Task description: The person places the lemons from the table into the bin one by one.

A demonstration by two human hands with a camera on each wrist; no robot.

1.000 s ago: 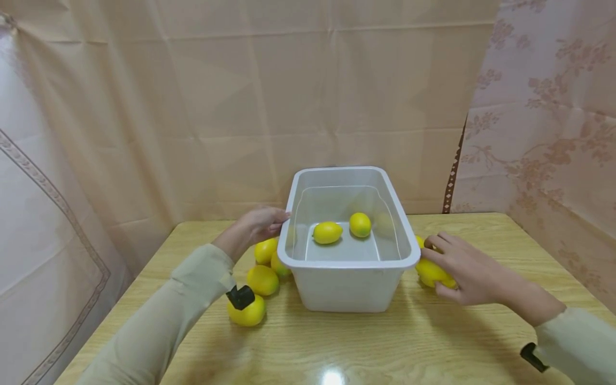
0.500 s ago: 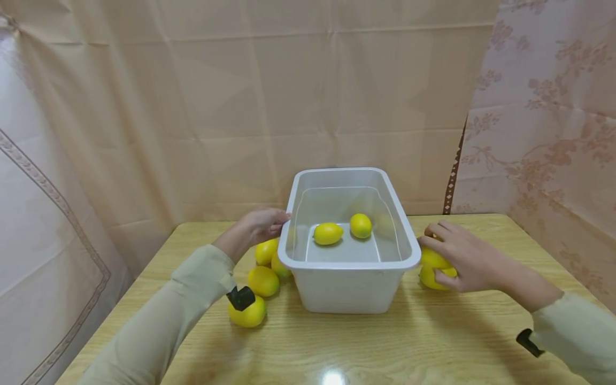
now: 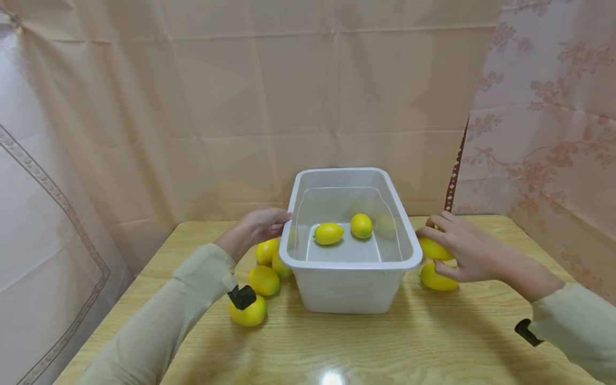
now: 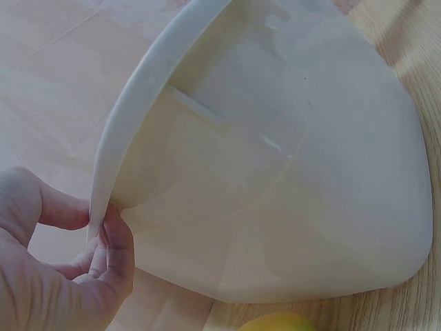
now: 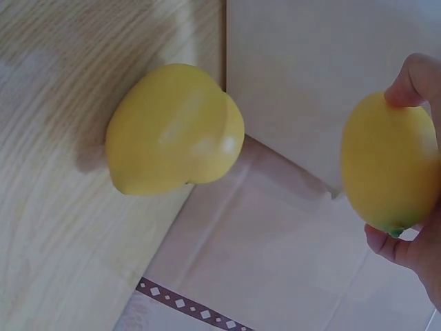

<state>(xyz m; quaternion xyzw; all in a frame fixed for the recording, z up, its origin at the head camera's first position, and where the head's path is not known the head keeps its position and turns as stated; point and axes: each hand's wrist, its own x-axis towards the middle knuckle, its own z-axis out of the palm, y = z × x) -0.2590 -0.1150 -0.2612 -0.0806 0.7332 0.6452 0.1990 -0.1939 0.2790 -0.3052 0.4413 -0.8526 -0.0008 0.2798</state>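
Observation:
A pale grey plastic tub stands at the table's middle with two yellow lemons inside, one lemon on its side and another lemon to its right. My left hand pinches the tub's left rim between thumb and fingers, as the left wrist view shows closely. To the right of the tub, my right hand grips a lemon between thumb and fingertips, raised beside the tub's wall. Below it, a second lemon rests on the table; the right wrist view shows another lemon partly behind that one.
Several lemons lie left of the tub, partly under my left forearm. The wooden table ends at a beige curtain behind the tub. A patterned pink cloth hangs on the right.
My right hand has risen slightly with a lemon in its grip, uncovering more of the lemon below. My left hand stays on the rim.

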